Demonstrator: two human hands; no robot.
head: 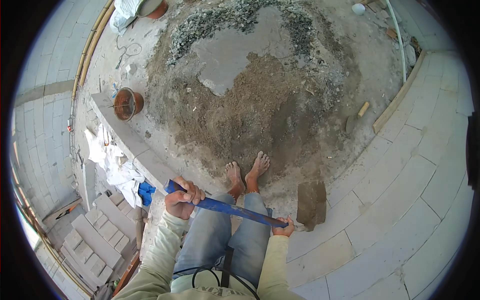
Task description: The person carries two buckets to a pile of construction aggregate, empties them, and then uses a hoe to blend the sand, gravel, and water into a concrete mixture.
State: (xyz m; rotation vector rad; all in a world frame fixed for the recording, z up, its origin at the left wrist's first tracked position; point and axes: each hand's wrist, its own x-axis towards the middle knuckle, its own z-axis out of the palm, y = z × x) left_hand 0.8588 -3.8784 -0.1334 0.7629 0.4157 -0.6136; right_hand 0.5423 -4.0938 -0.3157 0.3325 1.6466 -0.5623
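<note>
Across my thighs runs the blue, scuffed handle [240, 213] of a hoe. My left hand [184, 199] is closed around it near its upper end. Close to the hoe's head, my right hand [284, 226] grips the other end. The hoe's flat, rectangular blade [311, 205] is coated in brown dirt and lies off to the right of my legs. Before my bare feet spreads a heap of brown sand [225, 116]. A pool of wet grey cement mix [236, 47] sits in it, with grey gravel [210, 26] around the far side.
A terracotta-coloured bucket [128, 104] stands left of the heap, near a low block wall [123, 129]. White sacks [116, 161] and stacked light blocks [93, 240] lie beyond that wall. To the right rises a block wall [397, 176]. A wooden-handled trowel [363, 109] rests on the floor.
</note>
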